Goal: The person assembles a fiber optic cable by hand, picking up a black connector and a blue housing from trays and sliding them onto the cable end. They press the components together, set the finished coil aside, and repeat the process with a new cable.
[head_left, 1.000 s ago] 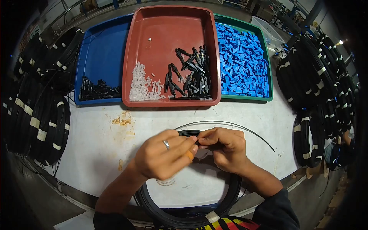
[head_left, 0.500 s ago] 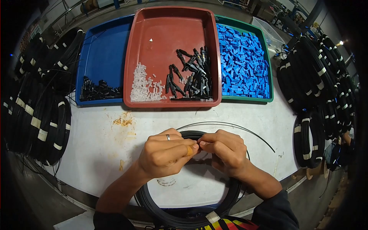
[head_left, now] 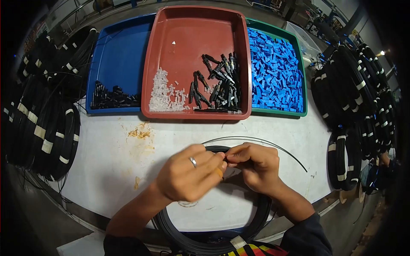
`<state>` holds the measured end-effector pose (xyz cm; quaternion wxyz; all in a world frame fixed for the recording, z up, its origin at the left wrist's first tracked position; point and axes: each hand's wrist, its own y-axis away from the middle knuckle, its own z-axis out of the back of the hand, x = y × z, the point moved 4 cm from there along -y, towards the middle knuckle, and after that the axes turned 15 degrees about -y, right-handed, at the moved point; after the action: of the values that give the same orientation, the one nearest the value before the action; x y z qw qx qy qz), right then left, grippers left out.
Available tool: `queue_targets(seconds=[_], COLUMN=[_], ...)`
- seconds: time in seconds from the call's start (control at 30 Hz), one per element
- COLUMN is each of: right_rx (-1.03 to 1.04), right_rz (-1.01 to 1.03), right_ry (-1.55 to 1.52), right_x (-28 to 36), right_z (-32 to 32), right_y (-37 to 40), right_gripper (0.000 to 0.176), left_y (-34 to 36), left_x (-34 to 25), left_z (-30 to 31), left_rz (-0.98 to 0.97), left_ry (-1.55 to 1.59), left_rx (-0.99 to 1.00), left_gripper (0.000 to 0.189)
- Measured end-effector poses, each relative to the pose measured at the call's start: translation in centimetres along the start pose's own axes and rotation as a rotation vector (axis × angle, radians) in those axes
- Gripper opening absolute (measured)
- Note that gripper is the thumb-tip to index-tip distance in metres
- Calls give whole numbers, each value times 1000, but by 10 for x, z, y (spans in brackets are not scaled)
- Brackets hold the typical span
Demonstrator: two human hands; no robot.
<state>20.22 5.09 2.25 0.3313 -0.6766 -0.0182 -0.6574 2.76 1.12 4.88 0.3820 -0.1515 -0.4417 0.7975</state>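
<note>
A coil of black cable (head_left: pixel 163 225) lies at the near edge of the white table, with a strip of pale tape around its near side. Above its far side my left hand (head_left: pixel 188 173), a ring on one finger, is closed with fingertips pinched together. My right hand (head_left: pixel 256 166) is pinched too, its thumb and finger meeting the left fingertips. Whatever lies between them is too small and covered to make out. A loose cable end (head_left: pixel 273 144) curves out to the right behind my hands.
A red tray (head_left: pixel 179 25) holds clear small pieces and black connectors. Left of it, a blue tray (head_left: pixel 121 51) holds black parts; right, a green tray (head_left: pixel 304 96) holds blue clips. Cable coils stand at left (head_left: pixel 47 123) and right (head_left: pixel 341 158). Yellowish crumbs (head_left: pixel 140 133) lie on the table (head_left: pixel 102 158).
My left hand has turned, its back now more toward the camera and slightly blurred. My right hand has shifted a little right. The view has moved slightly; fingertips are still together.
</note>
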Motion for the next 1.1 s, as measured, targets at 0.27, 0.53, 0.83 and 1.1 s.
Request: queue_targets(seconds=[0.27, 0.53, 0.83, 1.1], right_rx=[103, 138, 40, 41], right_rz=[436, 372, 195, 39], right_ry=[423, 378, 164, 73], right_x=[20, 18, 10, 4], right_z=[-6, -5, -2, -2], right_y=[-4, -3, -1, 0], right_gripper=[24, 36, 33, 35], left_y=[13, 2, 1, 4], left_x=[14, 4, -8, 7], left_z=[-9, -7, 2, -2], left_rz=[528, 273, -85, 57], left_ry=[418, 244, -92, 75], left_rx=[73, 72, 47, 43], left_gripper=[14, 9, 6, 12])
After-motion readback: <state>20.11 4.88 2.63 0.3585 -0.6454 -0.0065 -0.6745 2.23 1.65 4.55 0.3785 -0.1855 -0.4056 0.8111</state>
